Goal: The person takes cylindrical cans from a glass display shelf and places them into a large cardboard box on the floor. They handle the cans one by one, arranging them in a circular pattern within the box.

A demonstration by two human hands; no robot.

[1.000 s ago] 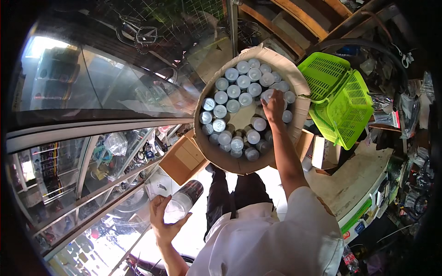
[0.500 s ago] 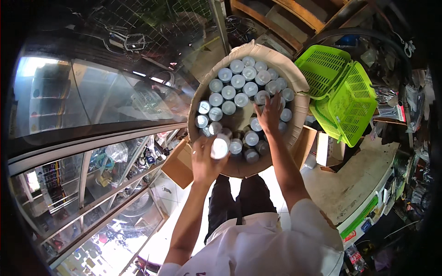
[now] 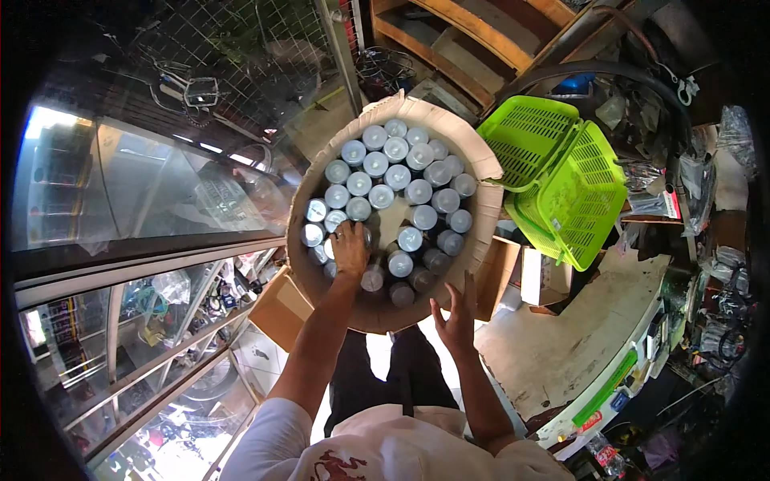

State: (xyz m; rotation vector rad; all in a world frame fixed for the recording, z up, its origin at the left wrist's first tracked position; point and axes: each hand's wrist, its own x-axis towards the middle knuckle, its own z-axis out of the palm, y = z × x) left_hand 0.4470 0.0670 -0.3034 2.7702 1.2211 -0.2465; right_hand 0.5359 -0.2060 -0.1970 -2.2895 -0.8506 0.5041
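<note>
A round, cardboard-walled tub (image 3: 489,200) holds several upright cylindrical cans with pale, translucent round caps (image 3: 382,196). Inside its near left part, my left hand (image 3: 350,252) bends its fingers down around a can whose side is mostly hidden by the hand. More cans stand against that hand on its left and right. My right hand (image 3: 455,322) is raised outside the near right rim, fingers apart and holding nothing. Brown cardboard shows at the bottom of the tub between the cans, near the middle.
Right of the tub sit bright green plastic baskets (image 3: 573,192). An open cardboard box (image 3: 281,309) lies at the near left and a white-sided box (image 3: 545,276) at the right. A glass display case (image 3: 160,200) runs along the left; wooden shelves (image 3: 449,40) stand at the back.
My left hand has gone from holding a can up at the near rim to reaching down among the cans. My right hand has left the cans and drawn back outside the rim.
</note>
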